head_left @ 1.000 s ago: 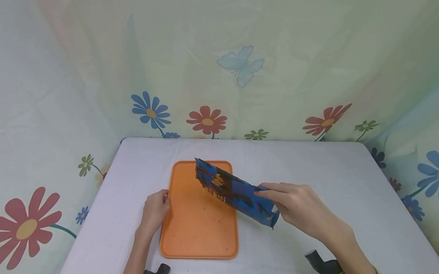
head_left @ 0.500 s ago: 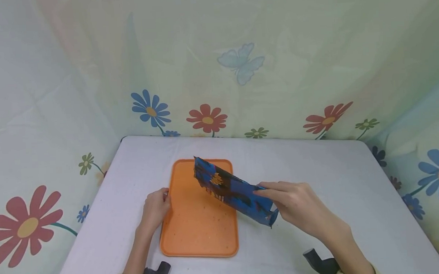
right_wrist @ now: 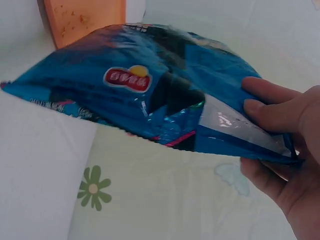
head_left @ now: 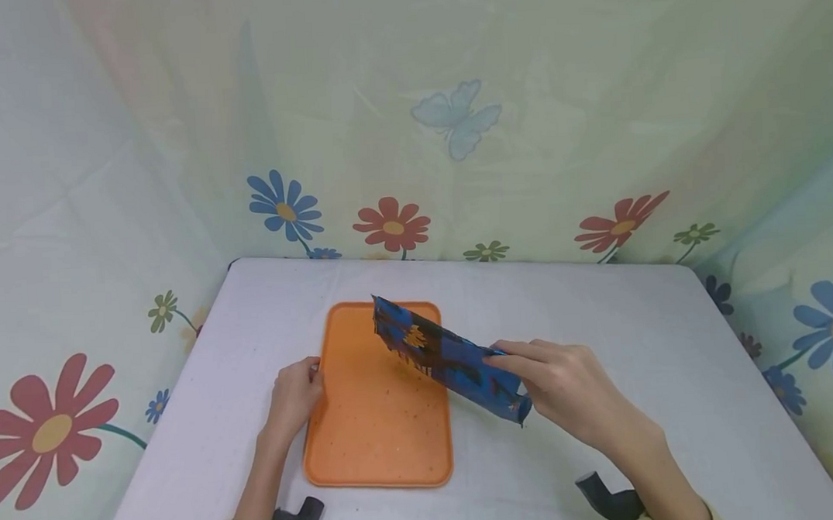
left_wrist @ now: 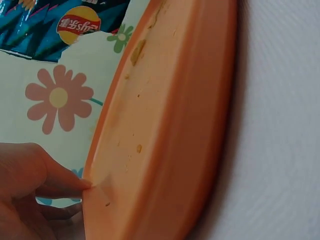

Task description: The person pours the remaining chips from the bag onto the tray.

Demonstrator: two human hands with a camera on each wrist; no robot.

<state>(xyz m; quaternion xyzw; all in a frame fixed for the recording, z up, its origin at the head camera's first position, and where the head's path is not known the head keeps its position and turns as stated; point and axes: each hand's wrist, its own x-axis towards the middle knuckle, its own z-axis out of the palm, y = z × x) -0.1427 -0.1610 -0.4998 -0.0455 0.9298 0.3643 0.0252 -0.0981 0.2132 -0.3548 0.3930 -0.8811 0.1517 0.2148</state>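
My right hand (head_left: 568,385) grips a blue Lay's chip bag (head_left: 448,355) near its right end, thumb on one side and fingers on the other. The bag slants above an orange tray (head_left: 375,440), its far left end over the tray's upper part. Shiny blue foil with a red label fills much of the right wrist view, where the bag (right_wrist: 165,95) looks puffed in the middle. My left hand (head_left: 295,397) pinches the tray's left rim, fingertips at the edge. Small yellowish crumbs (left_wrist: 139,149) lie on the tray in the left wrist view.
A white cloth covers the table (head_left: 565,308) under the tray. Flower-printed curtains (head_left: 524,170) rise behind it and at both sides. Black curved mounts sit at both wrists, the left mount (head_left: 298,517) close to the tray's lower left corner.
The chip bag has shifted slightly right, and its lower right end has tipped up a little with my right hand. My left hand and the tray keep their places.
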